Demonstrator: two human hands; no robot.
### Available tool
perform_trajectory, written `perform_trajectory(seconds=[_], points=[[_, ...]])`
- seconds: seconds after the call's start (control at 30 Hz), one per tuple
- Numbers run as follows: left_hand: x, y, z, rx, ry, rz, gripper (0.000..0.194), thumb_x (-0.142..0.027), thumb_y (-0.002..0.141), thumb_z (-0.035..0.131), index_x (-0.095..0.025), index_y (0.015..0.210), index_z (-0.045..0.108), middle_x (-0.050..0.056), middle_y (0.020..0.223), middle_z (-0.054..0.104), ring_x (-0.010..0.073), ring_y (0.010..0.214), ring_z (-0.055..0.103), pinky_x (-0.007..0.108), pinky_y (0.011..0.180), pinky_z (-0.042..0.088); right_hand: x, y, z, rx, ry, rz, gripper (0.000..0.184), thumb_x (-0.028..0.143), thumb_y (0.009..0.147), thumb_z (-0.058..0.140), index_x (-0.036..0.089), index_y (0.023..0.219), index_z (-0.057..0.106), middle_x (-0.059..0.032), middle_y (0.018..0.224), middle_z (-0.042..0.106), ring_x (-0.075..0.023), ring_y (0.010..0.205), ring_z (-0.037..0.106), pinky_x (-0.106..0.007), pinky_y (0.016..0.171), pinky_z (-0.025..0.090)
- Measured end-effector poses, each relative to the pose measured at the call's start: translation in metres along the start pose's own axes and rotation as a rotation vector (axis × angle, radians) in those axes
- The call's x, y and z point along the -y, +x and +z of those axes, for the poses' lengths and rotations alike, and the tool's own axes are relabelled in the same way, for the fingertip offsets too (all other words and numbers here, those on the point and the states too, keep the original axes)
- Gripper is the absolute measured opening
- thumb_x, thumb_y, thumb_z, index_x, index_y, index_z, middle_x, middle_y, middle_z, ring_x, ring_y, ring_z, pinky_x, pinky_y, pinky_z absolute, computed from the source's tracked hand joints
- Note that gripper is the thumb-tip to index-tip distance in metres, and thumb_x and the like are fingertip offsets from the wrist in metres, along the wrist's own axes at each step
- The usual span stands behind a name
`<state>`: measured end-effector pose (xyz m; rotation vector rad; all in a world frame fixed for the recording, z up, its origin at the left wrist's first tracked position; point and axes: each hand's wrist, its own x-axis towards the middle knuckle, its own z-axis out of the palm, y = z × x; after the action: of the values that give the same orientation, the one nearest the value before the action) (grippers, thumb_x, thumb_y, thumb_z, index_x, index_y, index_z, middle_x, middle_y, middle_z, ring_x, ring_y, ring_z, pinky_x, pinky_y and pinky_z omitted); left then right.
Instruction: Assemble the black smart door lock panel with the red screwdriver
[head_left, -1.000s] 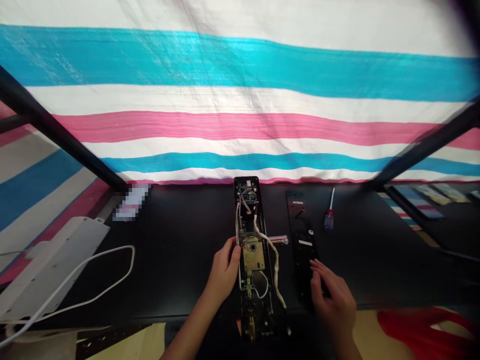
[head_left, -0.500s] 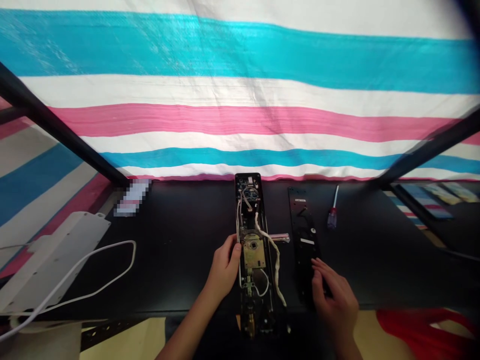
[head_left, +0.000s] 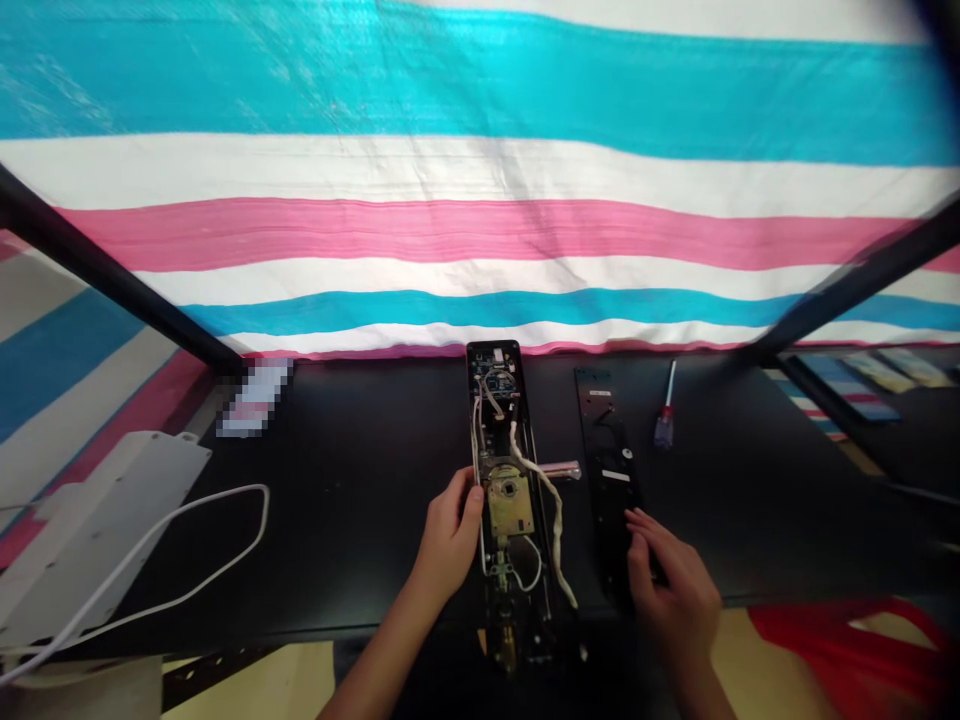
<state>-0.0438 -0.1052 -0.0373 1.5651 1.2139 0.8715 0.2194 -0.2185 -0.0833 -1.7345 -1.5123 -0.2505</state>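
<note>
The smart door lock (head_left: 510,505) lay open on the black table (head_left: 337,500), its long axis running toward 12 o'clock, circuit-board end away from the person. The left hand (head_left: 448,535) was clamped on its left edge. The right hand (head_left: 675,595) lay with fingers (head_left: 637,528) against the black backplate (head_left: 609,470), at the lock's 3 o'clock, its grip impossible to tell. Both hands sat as in the earlier frame; only the view had tipped slightly.

An open electronic door lock (head_left: 487,440) — white wires (head_left: 553,510) and brass case (head_left: 510,507) bared — lies beside a black backplate (head_left: 609,470).
</note>
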Motion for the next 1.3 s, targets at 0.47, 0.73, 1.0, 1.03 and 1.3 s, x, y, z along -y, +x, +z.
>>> perform_trajectory(seconds=[0.47, 0.73, 1.0, 1.03, 1.3], points=[[0.0010, 0.0005, 0.0003, -0.003, 0.001, 0.005, 0.039, -0.040, 0.102, 0.041, -0.017, 0.125, 0.063, 0.008, 0.108, 0.073, 0.0206, 0.088, 0.065, 0.028, 0.081, 0.047, 0.0026, 0.0008, -0.0005, 0.000, -0.020, 0.031, 0.016, 0.022, 0.092, 0.059, 0.018, 0.098, 0.073, -0.0095, 0.105, 0.077, -0.0254, 0.096, 0.073, -0.039, 0.088, 0.053], [0.0002, 0.0002, -0.0008, -0.001, 0.013, 0.003, 0.039, -0.040, 0.102, 0.041, -0.017, 0.125, 0.062, 0.008, 0.109, 0.073, 0.0206, 0.090, 0.066, 0.029, 0.082, 0.047, 0.0031, 0.0006, -0.0012, 0.008, -0.017, 0.040, 0.015, 0.021, 0.091, 0.060, 0.018, 0.098, 0.072, -0.0094, 0.105, 0.077, -0.0250, 0.096, 0.073, -0.038, 0.088, 0.053], [0.0011, 0.0000, 0.0002, -0.005, 0.031, -0.002, 0.040, -0.041, 0.102, 0.041, -0.017, 0.125, 0.063, 0.007, 0.106, 0.073, 0.0202, 0.086, 0.064, 0.029, 0.082, 0.047, 0.0027, 0.0007, -0.0017, 0.011, -0.022, 0.025, 0.015, 0.019, 0.090, 0.061, 0.018, 0.099, 0.072, -0.0088, 0.105, 0.077, -0.0245, 0.097, 0.072, -0.038, 0.088, 0.054], [0.0011, -0.0001, 0.0001, -0.007, 0.033, -0.003, 0.040, -0.041, 0.102, 0.041, -0.017, 0.126, 0.062, 0.007, 0.106, 0.073, 0.0200, 0.085, 0.064, 0.029, 0.082, 0.047, 0.0029, 0.0010, -0.0017, 0.011, -0.021, 0.025, 0.015, 0.019, 0.090, 0.061, 0.018, 0.099, 0.072, -0.0089, 0.105, 0.077, -0.0245, 0.097, 0.073, -0.038, 0.088, 0.054], [0.0009, -0.0002, 0.0003, 0.000, 0.011, -0.013, 0.041, -0.041, 0.102, 0.040, -0.017, 0.128, 0.061, 0.007, 0.106, 0.073, 0.0199, 0.086, 0.064, 0.028, 0.081, 0.047, 0.0027, 0.0000, -0.0013, 0.012, -0.023, 0.042, 0.015, 0.020, 0.091, 0.060, 0.018, 0.100, 0.072, -0.0093, 0.105, 0.077, -0.0247, 0.097, 0.073, -0.038, 0.089, 0.053]])
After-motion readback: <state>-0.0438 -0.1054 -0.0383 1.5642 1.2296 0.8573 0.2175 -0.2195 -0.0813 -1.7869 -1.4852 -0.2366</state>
